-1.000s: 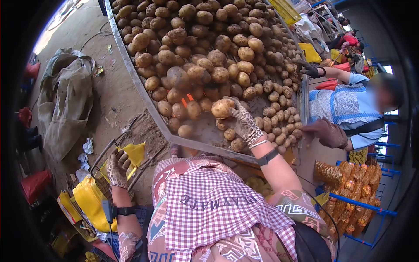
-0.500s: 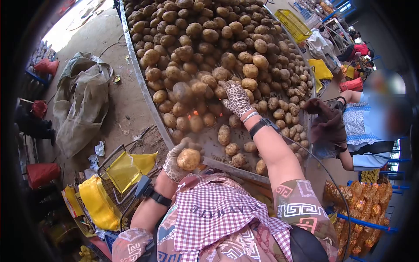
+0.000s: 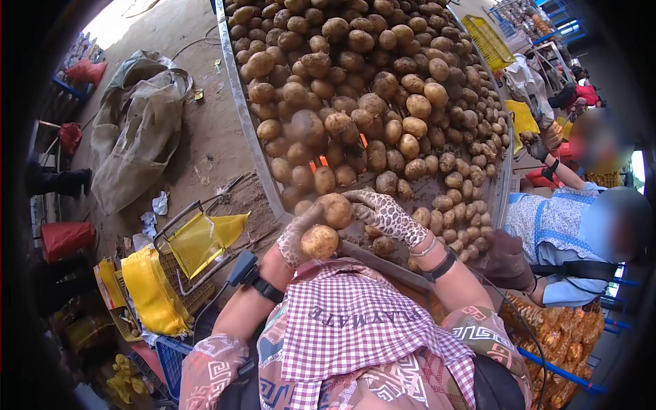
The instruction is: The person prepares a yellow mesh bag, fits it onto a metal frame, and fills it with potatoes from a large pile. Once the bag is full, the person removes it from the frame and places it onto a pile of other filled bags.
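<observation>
My left hand (image 3: 298, 238), in a patterned glove, holds a round potato (image 3: 319, 242) in front of my checked apron. A second potato (image 3: 335, 210) sits just above it, between both hands. The fingers of my right hand (image 3: 389, 217), in a leopard-print glove, are closed on the right side of this upper potato. Both hands are over the near edge of a metal-rimmed table (image 3: 254, 147) heaped with many potatoes (image 3: 418, 106).
A co-worker in a blue patterned apron (image 3: 547, 222) stands at the right edge of the table. Left are a mesh sack (image 3: 140, 130) on the floor and a crate with yellow bags (image 3: 152, 290). A yellow crate (image 3: 488, 42) is at the back right.
My right hand has come back from the heap to beside my left hand, where a second potato now shows. The view has shifted, and the co-worker's arm has moved.
</observation>
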Demonstrator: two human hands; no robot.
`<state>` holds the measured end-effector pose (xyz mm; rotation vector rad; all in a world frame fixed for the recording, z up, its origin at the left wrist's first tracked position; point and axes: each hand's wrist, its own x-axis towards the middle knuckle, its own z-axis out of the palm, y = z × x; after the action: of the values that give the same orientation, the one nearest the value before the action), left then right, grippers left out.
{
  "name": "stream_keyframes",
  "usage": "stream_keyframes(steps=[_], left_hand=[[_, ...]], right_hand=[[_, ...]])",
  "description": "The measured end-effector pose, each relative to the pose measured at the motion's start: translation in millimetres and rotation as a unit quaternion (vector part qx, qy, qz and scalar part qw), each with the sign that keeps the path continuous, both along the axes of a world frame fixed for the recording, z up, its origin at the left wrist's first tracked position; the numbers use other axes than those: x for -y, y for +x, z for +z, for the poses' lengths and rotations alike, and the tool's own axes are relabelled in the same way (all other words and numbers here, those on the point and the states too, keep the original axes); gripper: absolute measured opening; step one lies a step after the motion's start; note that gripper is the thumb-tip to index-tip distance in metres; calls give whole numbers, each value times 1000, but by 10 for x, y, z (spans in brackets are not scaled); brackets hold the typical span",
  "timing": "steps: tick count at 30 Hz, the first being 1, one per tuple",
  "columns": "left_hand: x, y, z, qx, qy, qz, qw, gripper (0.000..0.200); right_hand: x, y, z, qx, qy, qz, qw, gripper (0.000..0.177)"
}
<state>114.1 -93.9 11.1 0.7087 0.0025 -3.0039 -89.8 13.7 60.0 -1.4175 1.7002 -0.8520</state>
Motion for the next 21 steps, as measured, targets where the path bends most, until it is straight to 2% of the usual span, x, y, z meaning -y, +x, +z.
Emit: stream_keyframes(steps=[1, 2, 3, 4, 5, 7, 9, 10, 11, 13, 14, 15, 17, 18, 19, 21], left_hand=[[3, 87, -21, -10, 42, -4, 999, 56], [8, 235, -141, -21, 94, 8, 995, 53], [22, 401, -129, -18, 95, 5, 995, 53], [30, 569, -98, -34, 88, 65, 993, 54], [54, 745, -92, -49, 81, 126, 988, 55], [189, 1239, -313, -42, 64, 234, 969, 58], [387, 1689, -385, -28, 28, 299, 954, 58], [526, 1958, -513, 7, 46, 314, 948, 57], [665, 2220, -695, 39, 64, 332, 940, 56], [928, 2621, -1007, 94, 12, 363, 927, 61], [1032, 2796, -1193, 162, -3, 391, 906, 54], [1107, 2839, -1277, 163, -2, 393, 905, 54], [1245, 2882, -1441, 441, -18, 377, 814, 45], [1251, 2911, -1513, 449, -50, 329, 829, 39], [1254, 2945, -1579, 448, -48, 327, 831, 39], [1216, 2737, -1358, 541, -30, 323, 776, 38]], right_hand=[[11, -12, -18, 3, 1, -1, 1000, 40], [35, -58, -39, -34, 39, -70, 996, 33], [72, -89, -49, -70, 78, -138, 985, 27], [127, -109, -50, -158, 77, -188, 966, 21], [89, -200, -287, -226, 41, -191, 954, 23], [218, -97, -189, -178, 112, -164, 964, 39], [254, 88, -313, -239, -7, -102, 966, 47], [322, 167, -344, -285, -19, -60, 956, 55], [401, 218, -360, -284, -19, -54, 957, 55], [576, 312, -371, -321, -4, -1, 947, 58], [695, 387, -237, -384, 73, 31, 920, 61], [758, 380, -273, -384, 73, 34, 920, 61], [870, 328, -337, -439, 132, 89, 884, 62], [883, 300, -300, -407, 116, 86, 902, 65], [853, 261, -297, -409, 119, 86, 901, 65], [768, 137, -337, -229, 35, 4, 973, 60]])
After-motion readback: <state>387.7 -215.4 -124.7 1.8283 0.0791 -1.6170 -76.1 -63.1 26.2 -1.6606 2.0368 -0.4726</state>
